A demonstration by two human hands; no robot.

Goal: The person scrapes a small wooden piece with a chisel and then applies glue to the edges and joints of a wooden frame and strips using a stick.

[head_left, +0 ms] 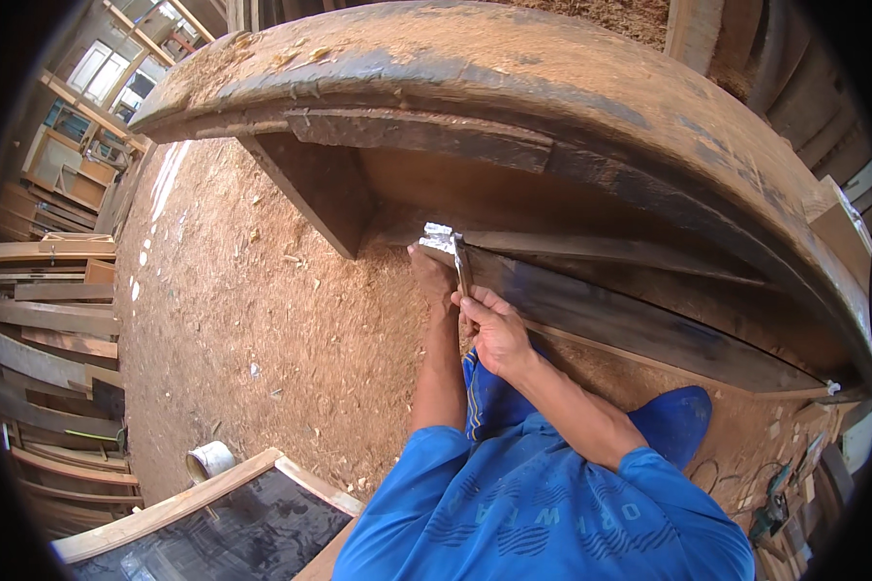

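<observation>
A long dark wooden board runs from the middle toward the right under the table edge. White paste coats its near-left end, and a dab of white paste shows on its far-right end. My left hand is wrapped round the pasted end from below, its fingers partly hidden. In my right hand is a thin flat brown stick, pinched upright, its upper part smeared white against the board's end.
A large curved wooden piece arches over the board, with an upright panel beneath. At lower left stand a white can and a wood-framed dark glossy panel. Stacked planks line the left; a power tool lies right.
</observation>
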